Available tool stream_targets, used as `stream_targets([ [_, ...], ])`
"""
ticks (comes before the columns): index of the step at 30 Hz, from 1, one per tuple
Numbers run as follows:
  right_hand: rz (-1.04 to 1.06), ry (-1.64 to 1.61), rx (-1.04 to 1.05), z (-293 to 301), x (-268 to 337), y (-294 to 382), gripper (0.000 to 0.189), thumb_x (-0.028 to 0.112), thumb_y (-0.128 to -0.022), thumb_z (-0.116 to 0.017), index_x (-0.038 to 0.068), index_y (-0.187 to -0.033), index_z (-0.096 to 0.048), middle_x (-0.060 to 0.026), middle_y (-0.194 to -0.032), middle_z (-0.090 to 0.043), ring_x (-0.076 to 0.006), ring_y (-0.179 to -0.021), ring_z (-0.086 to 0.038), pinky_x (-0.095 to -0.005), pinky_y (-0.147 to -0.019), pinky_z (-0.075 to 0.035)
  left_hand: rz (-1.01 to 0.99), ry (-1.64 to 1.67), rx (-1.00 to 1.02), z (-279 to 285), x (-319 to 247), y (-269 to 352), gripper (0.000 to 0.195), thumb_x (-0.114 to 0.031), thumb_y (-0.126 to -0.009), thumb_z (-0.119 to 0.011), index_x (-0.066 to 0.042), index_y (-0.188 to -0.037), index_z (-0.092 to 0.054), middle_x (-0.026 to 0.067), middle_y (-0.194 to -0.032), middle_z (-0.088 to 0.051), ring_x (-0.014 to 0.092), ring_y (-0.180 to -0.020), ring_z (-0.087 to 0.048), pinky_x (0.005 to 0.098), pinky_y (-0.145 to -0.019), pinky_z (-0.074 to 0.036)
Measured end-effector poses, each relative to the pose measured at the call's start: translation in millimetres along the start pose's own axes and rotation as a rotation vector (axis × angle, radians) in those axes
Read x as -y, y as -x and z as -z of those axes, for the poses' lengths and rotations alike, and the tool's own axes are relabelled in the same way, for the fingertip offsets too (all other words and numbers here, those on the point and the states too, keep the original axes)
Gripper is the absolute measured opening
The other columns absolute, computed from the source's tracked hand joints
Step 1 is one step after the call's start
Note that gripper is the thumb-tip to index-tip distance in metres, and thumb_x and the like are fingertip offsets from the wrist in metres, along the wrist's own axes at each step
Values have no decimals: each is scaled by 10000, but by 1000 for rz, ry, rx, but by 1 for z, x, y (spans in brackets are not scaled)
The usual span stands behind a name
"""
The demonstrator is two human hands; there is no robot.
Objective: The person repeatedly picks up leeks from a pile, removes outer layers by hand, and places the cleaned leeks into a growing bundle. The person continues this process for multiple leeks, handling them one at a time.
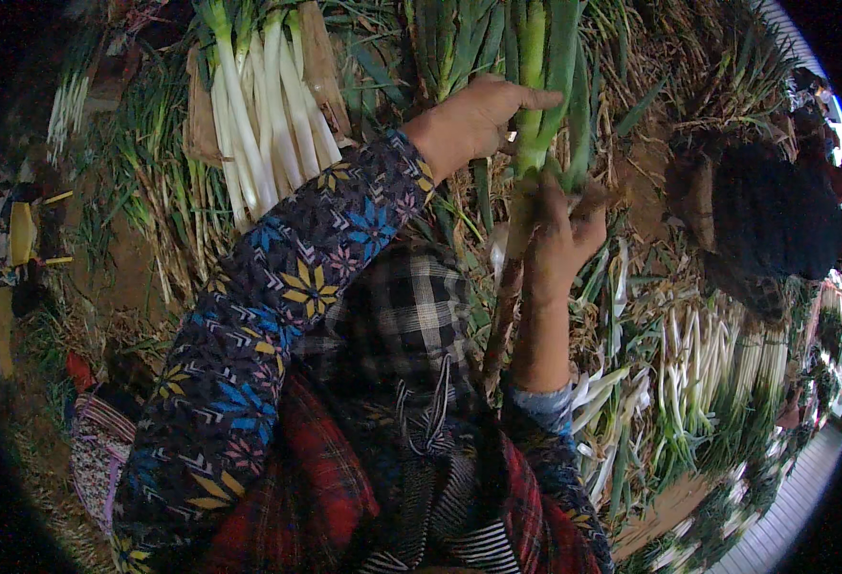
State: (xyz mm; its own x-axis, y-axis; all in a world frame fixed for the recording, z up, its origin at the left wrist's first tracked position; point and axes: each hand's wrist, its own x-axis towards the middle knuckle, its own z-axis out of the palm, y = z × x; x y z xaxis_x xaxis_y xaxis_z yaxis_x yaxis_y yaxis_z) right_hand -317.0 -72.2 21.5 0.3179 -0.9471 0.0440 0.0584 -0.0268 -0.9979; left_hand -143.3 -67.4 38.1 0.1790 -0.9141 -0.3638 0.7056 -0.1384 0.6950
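Observation:
One large green onion (533,86) stands upright before me, its green leaves towards the top of the view and its lower stalk hanging down past my right hand. My left hand (489,118) is at the green part, its index finger stretched across the stalk; whether its other fingers grip a leaf is hidden. Lower down, my right hand (557,229) is at the stalk where the leaves part, with blurred fingers around it. To the left, a bundle of trimmed green onions (270,115) with clean white stalks lies between brown boards (326,72).
Untrimmed green onions (170,165) lie at the left. More white-stalked onions (693,366) are laid in rows at the lower right, beside peeled leaves (600,402). A person in dark clothing (779,208) is at the right. Dry leaf litter covers the ground around.

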Motion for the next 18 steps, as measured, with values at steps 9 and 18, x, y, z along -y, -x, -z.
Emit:
stream_targets([
  [9,-195,-435,-32,11,15,6,190,72,-890,-629,7,-1047,-544,-60,-835,-625,-134,-710,-580,-251,-620,-467,-329,51,-43,3,22,-15,381,-104,-876,-644,-49,-1240,-544,98,-996,-652,253,-868,-643,382,-806,-532],
  [18,257,1147,542,222,-43,109,641,190,-791,-717,-33,-1282,-370,-240,-1052,-604,-383,-871,-619,-426,-743,-488,-562,-680,-423,72,-12,-15,458,-175,-926,-579,-83,-1325,-375,151,-1040,-576,268,-891,-582,408,-831,-482],
])
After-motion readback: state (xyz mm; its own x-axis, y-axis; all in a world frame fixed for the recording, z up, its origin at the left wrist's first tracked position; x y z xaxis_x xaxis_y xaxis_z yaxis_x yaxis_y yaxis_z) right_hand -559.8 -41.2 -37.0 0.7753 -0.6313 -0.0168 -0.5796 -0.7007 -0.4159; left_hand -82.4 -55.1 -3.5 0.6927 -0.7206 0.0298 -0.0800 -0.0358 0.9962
